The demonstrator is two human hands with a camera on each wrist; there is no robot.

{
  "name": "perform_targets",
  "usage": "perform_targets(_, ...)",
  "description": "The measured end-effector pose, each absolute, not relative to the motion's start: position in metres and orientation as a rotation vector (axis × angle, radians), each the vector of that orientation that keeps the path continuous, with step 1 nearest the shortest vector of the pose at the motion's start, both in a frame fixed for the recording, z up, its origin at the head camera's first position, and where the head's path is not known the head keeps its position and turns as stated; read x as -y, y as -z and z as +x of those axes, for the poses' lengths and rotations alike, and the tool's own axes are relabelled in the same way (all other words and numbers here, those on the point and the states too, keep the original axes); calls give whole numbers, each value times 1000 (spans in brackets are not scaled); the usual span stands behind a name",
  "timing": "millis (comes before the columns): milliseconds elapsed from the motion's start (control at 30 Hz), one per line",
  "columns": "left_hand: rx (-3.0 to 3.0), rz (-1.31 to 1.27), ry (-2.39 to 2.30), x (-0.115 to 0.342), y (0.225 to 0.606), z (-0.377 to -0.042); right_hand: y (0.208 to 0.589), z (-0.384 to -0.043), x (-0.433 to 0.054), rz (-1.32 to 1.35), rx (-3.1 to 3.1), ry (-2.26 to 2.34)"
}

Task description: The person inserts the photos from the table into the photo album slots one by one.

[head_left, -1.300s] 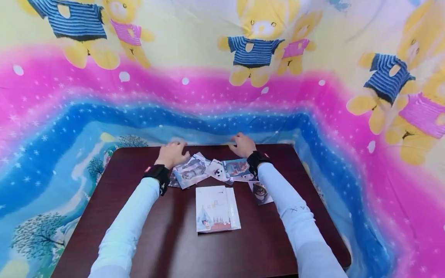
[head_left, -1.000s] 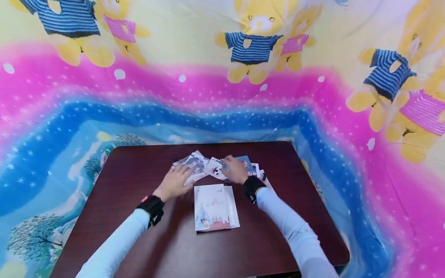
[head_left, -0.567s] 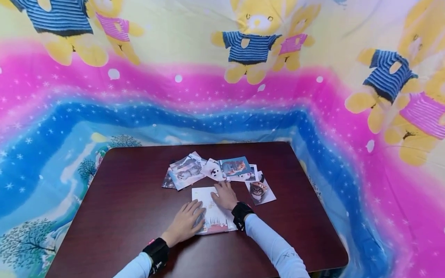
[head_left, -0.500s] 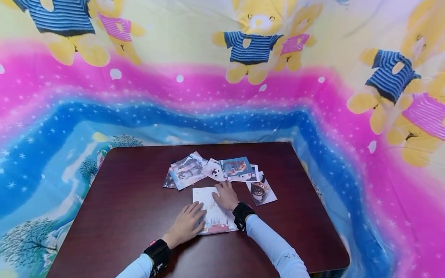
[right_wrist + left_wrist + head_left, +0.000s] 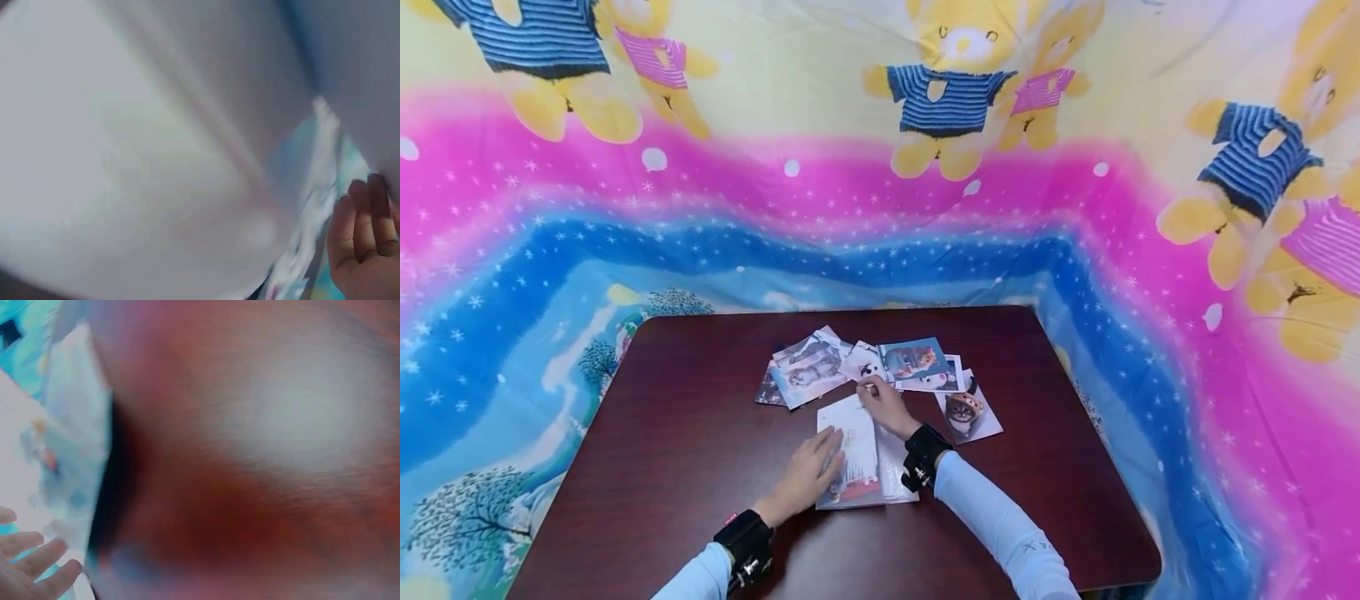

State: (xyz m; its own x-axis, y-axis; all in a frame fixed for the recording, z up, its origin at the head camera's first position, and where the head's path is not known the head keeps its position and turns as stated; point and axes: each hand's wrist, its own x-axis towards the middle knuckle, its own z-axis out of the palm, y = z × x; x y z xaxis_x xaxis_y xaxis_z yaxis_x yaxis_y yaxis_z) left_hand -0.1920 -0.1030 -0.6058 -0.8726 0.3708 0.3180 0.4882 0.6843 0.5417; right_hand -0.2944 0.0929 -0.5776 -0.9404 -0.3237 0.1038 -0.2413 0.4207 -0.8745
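Observation:
A white photo album (image 5: 859, 454) with a drawn scene on its cover lies on the dark table, and its front cover is partly raised along the right side. Beneath, a glossy pale page (image 5: 895, 467) shows. My right hand (image 5: 887, 407) pinches the cover near its top right corner; in the right wrist view its fingers (image 5: 365, 219) are bent at the edge of a pale panel. My left hand (image 5: 808, 471) rests with fairly straight fingers on the album's left edge. The left wrist view shows those fingers (image 5: 47, 559) spread beside the album's blurred side.
Just behind the album lie overlapping picture cards: grey cat cards (image 5: 808, 367) at left, a white dog card (image 5: 862, 364), and a blue-edged card (image 5: 913, 360). A cat card (image 5: 967, 412) lies to the right. A patterned cloth (image 5: 850, 200) surrounds the dark table (image 5: 700, 433).
Both hands came back from the picture cards to the album. Since then the right hand has taken hold of the cover's top right corner and lifted it leftward, uncovering the page beneath.

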Motion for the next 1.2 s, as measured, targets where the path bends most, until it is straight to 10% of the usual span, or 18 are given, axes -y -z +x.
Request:
perform_targets(533,2660,195,1198,163,564,-214,600,-210,-53,-1426,-2557,931)
perform_targets(1200,2759,199,749,153,635,-186,636,-204,-124,-1369,-2776,415)
